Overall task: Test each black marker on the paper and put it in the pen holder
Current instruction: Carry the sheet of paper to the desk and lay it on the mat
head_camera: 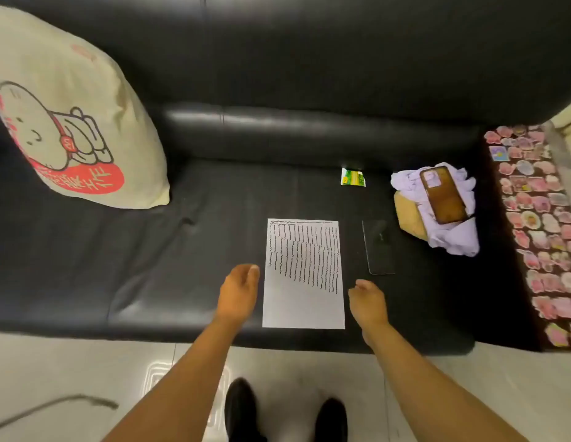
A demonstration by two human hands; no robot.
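Both hands hang empty over the front of the sofa seat (150,250): the left hand (237,293) just left of the paper (304,301), fingers loosely curled and thumb out, holding nothing; the right hand (368,303) just right of the paper, likewise relaxed and half open, with nothing in it. Neither hand touches the sheet as far as I can tell.

Between the hands, the paper lies flat on the seat, its far half filled with rows of wavy black test lines, its near part blank. That suggests much testing is already done, yet no marker and no pen holder appear anywhere in view, so I cannot say whether any markers remain. My judgement is that this is a pause between markers, or the very start or end of a round. The next move calls for finding a marker outside the view, uncapping it and drawing on the blank strip nearest the hands.

Beyond the right hand lies a dark phone (378,247), hard to pick out against the black leather. Further off to the right, a second phone (443,194) rests on a lilac cloth (453,237) over something tan, mostly covered. A small green packet (352,177) lies beyond the paper, its print too small to read. A pillow (54,122) far to the left is cut off by the frame edge.
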